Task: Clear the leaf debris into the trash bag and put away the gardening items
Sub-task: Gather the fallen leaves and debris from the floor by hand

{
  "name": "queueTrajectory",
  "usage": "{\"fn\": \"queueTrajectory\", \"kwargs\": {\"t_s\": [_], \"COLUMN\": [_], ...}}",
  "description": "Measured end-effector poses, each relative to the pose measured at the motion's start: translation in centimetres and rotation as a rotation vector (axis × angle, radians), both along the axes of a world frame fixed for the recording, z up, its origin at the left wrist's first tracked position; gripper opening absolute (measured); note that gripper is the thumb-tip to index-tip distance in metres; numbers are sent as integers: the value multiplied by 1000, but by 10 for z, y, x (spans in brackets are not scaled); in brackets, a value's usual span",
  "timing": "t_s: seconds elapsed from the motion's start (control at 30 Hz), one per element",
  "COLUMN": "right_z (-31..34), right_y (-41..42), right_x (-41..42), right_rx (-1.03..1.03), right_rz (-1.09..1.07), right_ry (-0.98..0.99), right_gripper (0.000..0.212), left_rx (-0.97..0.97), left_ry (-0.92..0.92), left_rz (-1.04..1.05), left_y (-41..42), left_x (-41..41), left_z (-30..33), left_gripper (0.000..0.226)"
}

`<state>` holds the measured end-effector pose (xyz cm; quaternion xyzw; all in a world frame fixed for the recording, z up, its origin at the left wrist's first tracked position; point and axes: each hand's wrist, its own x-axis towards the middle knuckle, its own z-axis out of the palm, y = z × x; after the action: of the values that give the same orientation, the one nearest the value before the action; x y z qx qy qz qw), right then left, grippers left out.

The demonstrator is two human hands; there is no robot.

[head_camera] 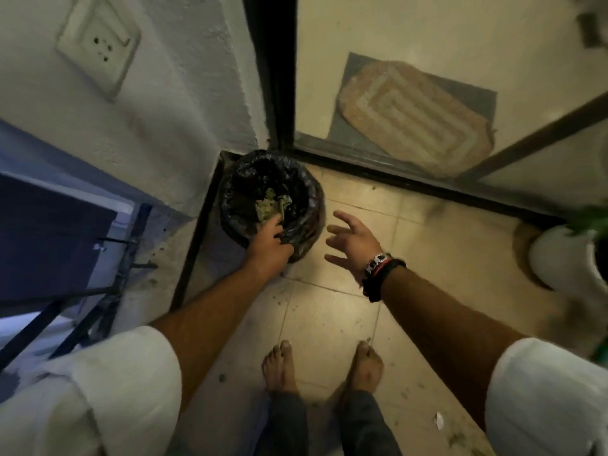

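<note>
A black trash bag [296, 189] stands open on the tiled floor in the corner by the wall and door frame. Green and brown leaf debris [269, 205] lies inside it. My left hand [268, 241] reaches over the bag's near rim, and its fingers grip the black plastic edge. My right hand [353, 240], with dark bracelets at the wrist, hovers just right of the bag with its fingers spread and nothing in it. Small leaf crumbs [457, 437] dot the floor tiles near my bare feet.
A white plant pot [559, 258] with green leaves stands at the right edge on a saucer. Behind a glass door lies a woven doormat [418, 120]. A railing [98, 284] and a drop lie to the left. A white scrap [439, 419] lies on the floor.
</note>
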<state>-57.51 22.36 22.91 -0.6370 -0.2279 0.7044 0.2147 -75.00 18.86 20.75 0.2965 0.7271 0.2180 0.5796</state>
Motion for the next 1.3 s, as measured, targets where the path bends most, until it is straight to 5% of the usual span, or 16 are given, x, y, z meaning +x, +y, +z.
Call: {"fn": "queueTrajectory", "kwargs": {"t_s": [0.37, 1.0, 1.13, 1.3], "right_z": [73, 66, 58, 57], "right_y": [-183, -529, -565, -583], "right_x": [135, 366, 403, 449], "right_rx": [1, -127, -129, -114], "right_rz": [-577, -1457, -1637, -1767], "right_ry": [1, -65, -51, -50], "right_gripper": [48, 48, 51, 52], "left_rx": [40, -62, -66, -106], "left_ry": [-69, 123, 99, 85], "left_rz": [-344, -1104, -1196, -1260], "left_y": [-107, -307, -324, -325], "left_x": [174, 396, 446, 518], "left_z": [81, 76, 73, 64], "left_gripper": [68, 52, 29, 50]}}
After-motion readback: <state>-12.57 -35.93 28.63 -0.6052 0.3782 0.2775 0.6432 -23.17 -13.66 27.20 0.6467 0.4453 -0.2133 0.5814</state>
